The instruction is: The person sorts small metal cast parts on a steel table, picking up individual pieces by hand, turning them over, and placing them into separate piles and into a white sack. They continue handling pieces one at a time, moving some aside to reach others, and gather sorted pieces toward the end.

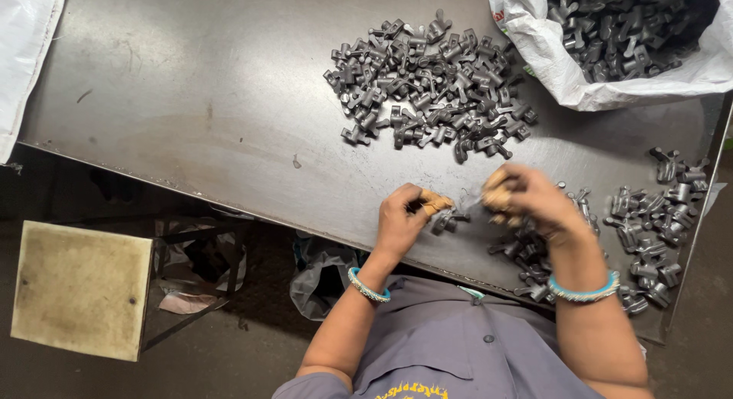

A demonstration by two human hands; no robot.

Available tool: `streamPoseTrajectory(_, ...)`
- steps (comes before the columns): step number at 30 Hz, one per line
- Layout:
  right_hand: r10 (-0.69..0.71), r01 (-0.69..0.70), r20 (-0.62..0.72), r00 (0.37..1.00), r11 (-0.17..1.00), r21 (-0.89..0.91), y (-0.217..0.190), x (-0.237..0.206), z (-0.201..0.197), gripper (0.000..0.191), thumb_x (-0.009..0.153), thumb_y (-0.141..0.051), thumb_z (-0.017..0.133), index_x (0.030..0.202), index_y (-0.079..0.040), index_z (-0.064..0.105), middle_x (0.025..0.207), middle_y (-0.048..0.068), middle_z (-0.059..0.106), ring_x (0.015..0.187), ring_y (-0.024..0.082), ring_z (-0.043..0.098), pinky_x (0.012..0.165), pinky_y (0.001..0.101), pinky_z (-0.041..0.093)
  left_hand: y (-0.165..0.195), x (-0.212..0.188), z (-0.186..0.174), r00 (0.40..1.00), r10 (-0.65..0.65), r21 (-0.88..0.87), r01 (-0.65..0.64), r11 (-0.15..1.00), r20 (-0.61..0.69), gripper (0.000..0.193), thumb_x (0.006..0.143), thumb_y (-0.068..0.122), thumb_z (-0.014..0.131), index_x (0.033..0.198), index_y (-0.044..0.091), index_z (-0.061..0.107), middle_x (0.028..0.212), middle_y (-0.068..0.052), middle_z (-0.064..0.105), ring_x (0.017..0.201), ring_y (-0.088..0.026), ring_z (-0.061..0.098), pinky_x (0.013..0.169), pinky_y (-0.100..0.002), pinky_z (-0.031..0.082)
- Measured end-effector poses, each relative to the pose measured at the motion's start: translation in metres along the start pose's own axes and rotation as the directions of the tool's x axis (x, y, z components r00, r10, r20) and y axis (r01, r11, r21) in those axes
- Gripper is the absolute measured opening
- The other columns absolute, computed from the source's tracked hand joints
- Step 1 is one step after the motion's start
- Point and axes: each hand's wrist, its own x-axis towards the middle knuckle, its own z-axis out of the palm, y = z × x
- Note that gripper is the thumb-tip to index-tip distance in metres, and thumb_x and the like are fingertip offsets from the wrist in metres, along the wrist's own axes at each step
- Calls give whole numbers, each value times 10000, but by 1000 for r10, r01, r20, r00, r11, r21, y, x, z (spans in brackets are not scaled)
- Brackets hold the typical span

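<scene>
While both forearms are reaching forward from the grey work shirt [458,353] over the near edge of the dull grey metal surface [198,101], the left hand [401,216] is curling inward, knuckles up, its fingers [434,203] wrapped in tan tape and pinching a small dark grey forged metal part [445,219] that is lying just at their tips, close to the surface. A beaded turquoise bangle [369,288] is sitting on that wrist. The right hand [534,200] is bending at the wrist and turning leftward toward the other hand, its taped fingers [498,194] bunching together around something small; motion blur is hiding what they are gripping, so I cannot tell whether they are closed on a part. A matching blue bangle [584,290] is circling the right wrist. Beneath and beside the right forearm, a loose scatter of similar grey parts [649,223] is spreading toward the surface's right end. Farther away, a larger heap of the same forgings [427,86] is lying mid-surface, and a white woven sack [611,40] holding more parts is standing open at the far right corner. Below the surface's left side, a worn square stool [80,288] is standing on the floor.
</scene>
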Motion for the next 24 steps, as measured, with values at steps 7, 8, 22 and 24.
streamPoseTrajectory(7, -637, 635, -176, 750, 769, -76, -33, -7, 26, 456, 778, -123, 860, 1152, -80, 603, 1161, 171, 696, 983, 224, 664, 863, 348, 587, -9, 2, -11, 995, -13, 4, 13, 1000, -95, 106, 893, 73, 722, 982, 13, 725, 888, -61, 687, 694, -130, 670, 605, -269, 522)
streamPoseTrajectory(8, -521, 464, -75, 850, 809, -360, -26, -10, 45, 457, 720, -117, 876, 1120, -114, 655, 1117, 133, 703, 961, 226, 677, 832, 375, 578, -10, 2, -10, 994, -7, -18, 6, 1000, -107, 113, 905, 75, 719, 1000, 14, 720, 893, -60, 689, 687, -129, 669, 605, -271, 522)
streamPoseTrajectory(22, -340, 398, -211, 917, 828, 395, 63, -12, 47, 269, 915, 48, 677, 1177, 2, 632, 1197, 116, 695, 1091, 201, 655, 977, 353, 535, -18, -3, 9, 964, -122, -150, 161, 975, 236, 486, 713, 5, 853, 1176, 36, 708, 1032, -57, 758, 899, -96, 704, 831, -255, 580)
streamPoseTrajectory(24, -220, 298, -207, 953, 799, 523, 71, -11, 45, 283, 917, 31, 674, 1196, 11, 632, 1188, 124, 692, 1071, 203, 660, 955, 360, 548, -29, -4, 16, 951, -115, -275, 196, 941, 287, 358, 783, -15, 790, 1135, 3, 726, 1030, -50, 768, 915, -86, 714, 828, -248, 582)
